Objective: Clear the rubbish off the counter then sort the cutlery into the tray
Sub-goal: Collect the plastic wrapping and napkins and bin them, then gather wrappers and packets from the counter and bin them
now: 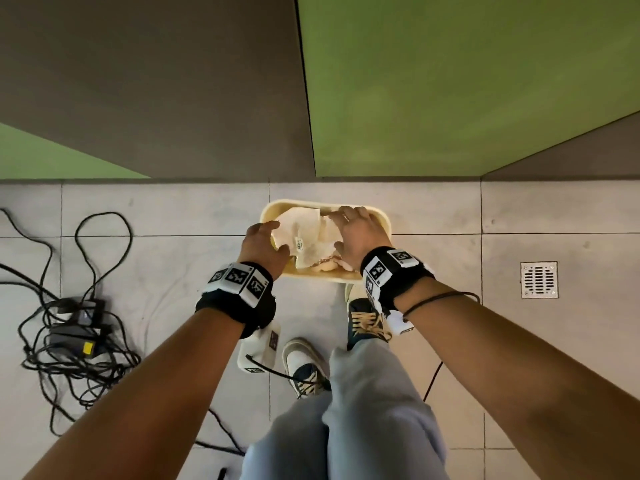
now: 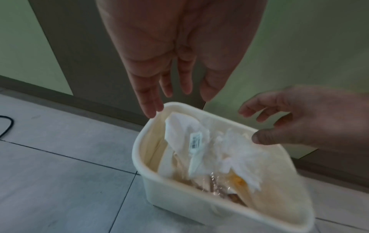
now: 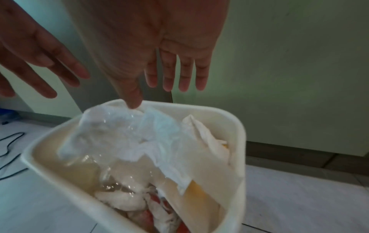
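A cream rubbish bin stands on the tiled floor against the cabinet fronts. Inside it lie crumpled white paper with a barcode label, tissue and clear plastic wrap. My left hand hovers over the bin's left rim with straight fingers and holds nothing. My right hand is spread over the right side of the bin. Its thumb tip touches the top of the plastic wrap, and its fingers are straight. No cutlery or tray is in view.
A tangle of black cables and power adapters lies on the floor at left. A metal floor drain sits at right. My shoes stand just behind the bin. Green and grey cabinet fronts rise beyond it.
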